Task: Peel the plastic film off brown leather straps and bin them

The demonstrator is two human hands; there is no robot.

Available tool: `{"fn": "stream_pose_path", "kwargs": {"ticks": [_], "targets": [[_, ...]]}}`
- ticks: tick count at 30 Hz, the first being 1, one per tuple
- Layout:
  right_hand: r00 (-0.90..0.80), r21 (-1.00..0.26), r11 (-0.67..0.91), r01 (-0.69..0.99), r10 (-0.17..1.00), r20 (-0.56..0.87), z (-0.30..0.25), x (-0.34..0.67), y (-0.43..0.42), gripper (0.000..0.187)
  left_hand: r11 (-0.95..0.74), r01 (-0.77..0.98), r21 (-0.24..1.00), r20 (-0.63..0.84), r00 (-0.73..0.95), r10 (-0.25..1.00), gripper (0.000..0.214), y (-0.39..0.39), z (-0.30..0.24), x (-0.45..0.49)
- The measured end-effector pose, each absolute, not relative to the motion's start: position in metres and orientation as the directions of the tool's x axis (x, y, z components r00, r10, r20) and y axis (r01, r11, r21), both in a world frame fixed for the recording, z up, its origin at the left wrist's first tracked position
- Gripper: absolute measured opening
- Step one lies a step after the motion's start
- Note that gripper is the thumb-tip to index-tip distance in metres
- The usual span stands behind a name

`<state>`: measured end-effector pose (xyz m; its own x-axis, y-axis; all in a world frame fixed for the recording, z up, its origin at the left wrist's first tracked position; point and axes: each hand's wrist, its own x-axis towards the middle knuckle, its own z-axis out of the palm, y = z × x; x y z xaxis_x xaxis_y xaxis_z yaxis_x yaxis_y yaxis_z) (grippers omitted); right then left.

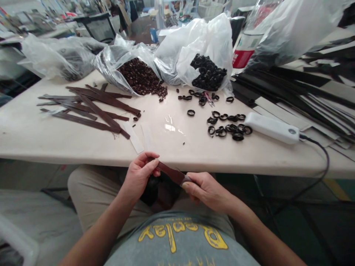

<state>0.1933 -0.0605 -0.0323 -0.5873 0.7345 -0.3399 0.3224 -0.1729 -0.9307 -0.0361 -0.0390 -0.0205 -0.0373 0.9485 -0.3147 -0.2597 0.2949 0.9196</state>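
A brown leather-like strap [170,172] stretches between my hands, just off the table's front edge and above my lap. My left hand [141,173] pinches its narrow end between thumb and fingers. At the wider end, my right hand [206,189] is closed round the strap, where a greyish patch shows beside the thumb. More brown straps [91,107] lie in a loose crossed pile on the left of the table. Two pale strips [133,138] rest near the front edge, close to my left hand.
Clear bags spill small brown loops [141,75] and black loops [209,72]. Several black rings [231,129] lie beside a white corded device [271,127]. Small scissors [208,99] sit among rings. Dark strips [294,96] and a red-labelled bottle [245,48] occupy the right side.
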Motion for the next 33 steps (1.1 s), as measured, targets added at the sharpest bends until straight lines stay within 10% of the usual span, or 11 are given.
{"fn": "stream_pose_path", "kwargs": {"ticks": [9, 19, 27, 33], "targets": [[-0.593, -0.907, -0.364, 0.211, 0.690, -0.414, -0.023, 0.227, -0.075, 0.046, 0.370, -0.479, 0.796, -0.454, -0.069, 0.888, 0.027, -0.032, -0.020, -0.055], [-0.484, -0.958, -0.156, 0.242, 0.836, -0.258, -0.016, 0.178, -0.061, 0.020, 0.410, -0.414, 0.813, -0.442, 0.022, 0.897, 0.027, -0.048, -0.022, -0.035], [-0.453, -0.893, 0.052, 0.447, 0.874, -0.176, -0.015, 0.173, -0.054, 0.027, 0.223, 0.047, 0.974, -0.227, 0.096, 0.969, 0.017, -0.055, -0.017, -0.045], [-0.490, -0.737, 0.422, 0.528, 0.860, 0.141, -0.036, 0.160, -0.054, 0.015, 0.260, 0.054, 0.964, -0.265, 0.166, 0.950, 0.011, -0.056, -0.022, -0.038]]}}
